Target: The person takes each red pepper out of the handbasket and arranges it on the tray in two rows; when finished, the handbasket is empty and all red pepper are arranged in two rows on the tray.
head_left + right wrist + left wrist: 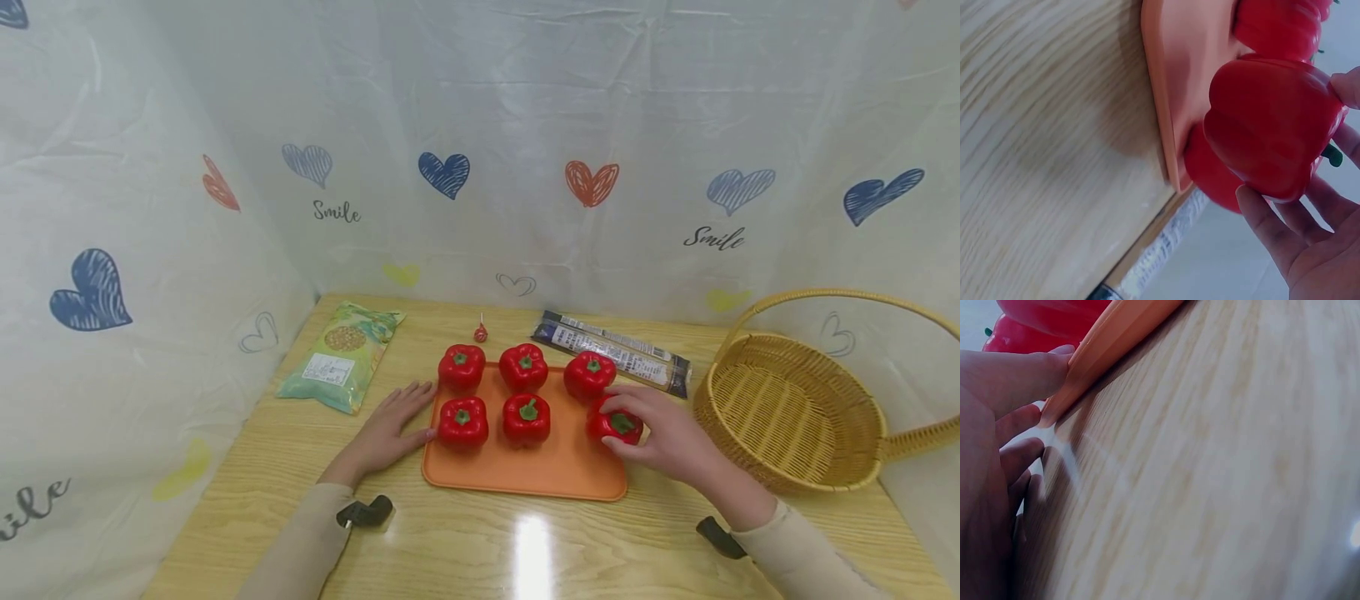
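My right hand (671, 433) grips a red bell pepper (613, 422) between thumb and fingers, above the right side of an orange tray (570, 467). In the right wrist view this pepper (1266, 125) is tilted, its green stem toward the palm, and it overlaps another pepper behind it. Several more red bell peppers (526, 419) stand on the tray in two rows, stems up. My left hand (386, 433) lies with fingers spread at the tray's left edge. Up close in the left wrist view, its thumb (1029, 378) is against the tray's rim (1110, 347).
To the right stands a wicker basket (791, 408) with a tall handle. Behind the tray lie a long dark packet (611, 350) and a red lollipop (481, 333). A green bag (345, 354) with a clear window lies at the back left. White patterned sheeting (510, 125) encloses the table.
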Tool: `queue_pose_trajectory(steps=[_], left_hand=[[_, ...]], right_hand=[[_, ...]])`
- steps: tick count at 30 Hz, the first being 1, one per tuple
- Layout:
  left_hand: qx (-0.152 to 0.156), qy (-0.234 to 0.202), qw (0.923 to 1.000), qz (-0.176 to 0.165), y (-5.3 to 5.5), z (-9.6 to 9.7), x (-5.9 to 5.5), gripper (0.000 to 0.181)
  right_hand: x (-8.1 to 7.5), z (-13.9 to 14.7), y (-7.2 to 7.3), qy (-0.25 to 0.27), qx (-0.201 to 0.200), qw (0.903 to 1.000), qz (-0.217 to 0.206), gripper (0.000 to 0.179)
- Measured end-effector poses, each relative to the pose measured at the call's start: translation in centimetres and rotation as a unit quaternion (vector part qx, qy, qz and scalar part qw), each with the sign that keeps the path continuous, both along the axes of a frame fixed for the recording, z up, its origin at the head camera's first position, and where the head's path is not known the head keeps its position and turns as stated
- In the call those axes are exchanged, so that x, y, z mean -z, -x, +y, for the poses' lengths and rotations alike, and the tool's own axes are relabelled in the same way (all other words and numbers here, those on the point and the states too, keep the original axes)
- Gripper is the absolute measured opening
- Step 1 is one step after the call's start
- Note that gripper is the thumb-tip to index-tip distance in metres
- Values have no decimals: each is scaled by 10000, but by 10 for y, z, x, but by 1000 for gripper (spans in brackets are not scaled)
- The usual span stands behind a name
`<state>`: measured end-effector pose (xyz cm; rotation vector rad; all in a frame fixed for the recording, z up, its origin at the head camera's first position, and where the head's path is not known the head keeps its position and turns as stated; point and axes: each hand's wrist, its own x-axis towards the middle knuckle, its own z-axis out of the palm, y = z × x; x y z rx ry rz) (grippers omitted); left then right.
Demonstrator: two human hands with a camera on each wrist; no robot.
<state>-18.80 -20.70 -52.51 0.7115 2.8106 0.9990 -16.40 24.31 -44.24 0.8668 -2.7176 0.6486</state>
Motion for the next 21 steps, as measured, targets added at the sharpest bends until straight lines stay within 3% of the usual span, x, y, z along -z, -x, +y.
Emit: queue_pose_trajectory(steps=[10,21], left_hand=[[-13,16,10000,-4,0,0,-1,73],[-15,25,10000,2,0,1,-1,72]], right_hand=[[8,-14,1,-94,-114,9994,-323,33],[19,-21,5,-198,-298,9994,23,34]])
